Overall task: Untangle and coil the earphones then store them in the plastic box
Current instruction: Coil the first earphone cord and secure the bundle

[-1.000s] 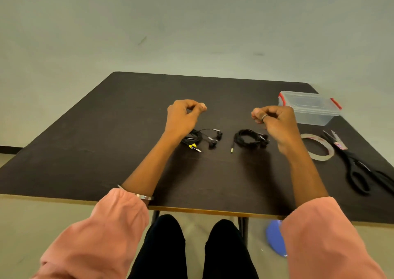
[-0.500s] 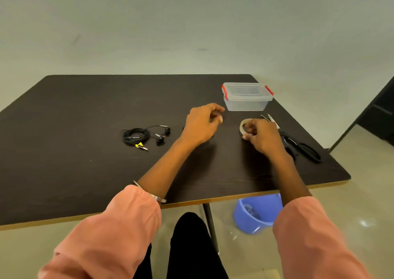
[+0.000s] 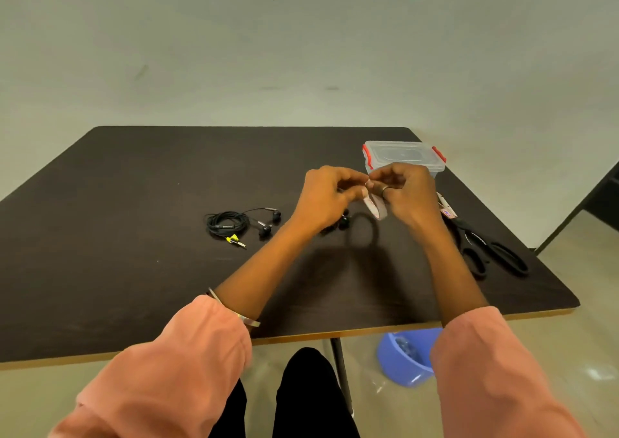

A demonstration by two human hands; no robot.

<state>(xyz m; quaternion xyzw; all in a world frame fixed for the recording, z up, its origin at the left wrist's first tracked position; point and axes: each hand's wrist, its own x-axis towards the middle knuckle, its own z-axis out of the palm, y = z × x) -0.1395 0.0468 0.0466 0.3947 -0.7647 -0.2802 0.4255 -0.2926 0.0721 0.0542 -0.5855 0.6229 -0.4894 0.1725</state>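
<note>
- Both hands are raised above the surface at centre right of the frame, fingers curled. The right hand (image 3: pixel 403 193) holds the tape roll (image 3: pixel 375 207) upright; the left hand (image 3: pixel 326 196) pinches at the roll's top edge, seemingly feeling for the loose end.
- One coil (image 3: pixel 227 223) of earphones lies on the surface at centre left, its buds and yellow-marked plug trailing beside it, well apart from the hands.
- A second set (image 3: pixel 341 223) lies under the hands, mostly hidden by the left wrist; whether it is fully coiled cannot be told.
- The box (image 3: pixel 403 154) sits behind the hands at upper right, lid on and red clips down.
- Scissors (image 3: pixel 487 248) lie just right of the right hand.
- Likely step: peeling a strip of tape to bind a coil. To do it well, the person should hold the roll steady with the right hand, lift the end with a fingernail and pull straight, not sideways, so the strip does not split or fold on itself.
- A short strip suffices; the scissors are within easy reach for cutting.
- The box lid needs opening before storing.
</note>
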